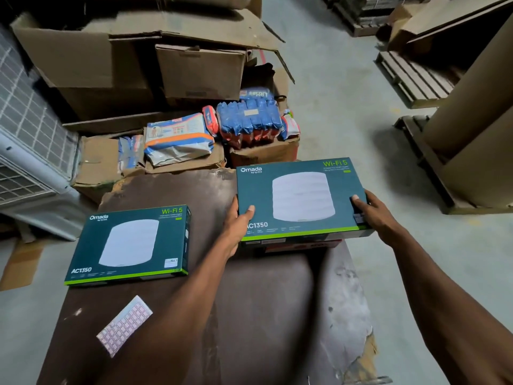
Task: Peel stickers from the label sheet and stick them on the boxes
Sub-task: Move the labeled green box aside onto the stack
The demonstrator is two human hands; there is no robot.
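Held box: a flat dark-teal carton printed "Omada", "Wi-Fi 5" and "AC1350", with a white round device pictured in the middle and a bright green stripe along its near edge. It sits toward the far right of the brown work surface, on top of what looks like another flat box with a red edge; I can't make out more of that one from here.

Left hand: the left hand grasps the held box at its near-left corner, thumb lying on the printed face, fingers hidden underneath.

Right hand: the right hand grasps the same box at its right edge, thumb on top near the pictured device, fingers wrapped around the side.

Second box: an identical teal carton lies flat at the left of the surface, well apart from both hands. A small white label shows on its near-right corner.

Label sheet: a small rectangular sheet with a grid of pinkish-white stickers lies at an angle on the brown surface, near the second box and just beside the left forearm, untouched.

Surface: dark brown, scuffed, its covering peeling at the right edge.

Behind: worn cardboard cartons and blue-and-orange plastic-wrapped packs are heaped on the floor.
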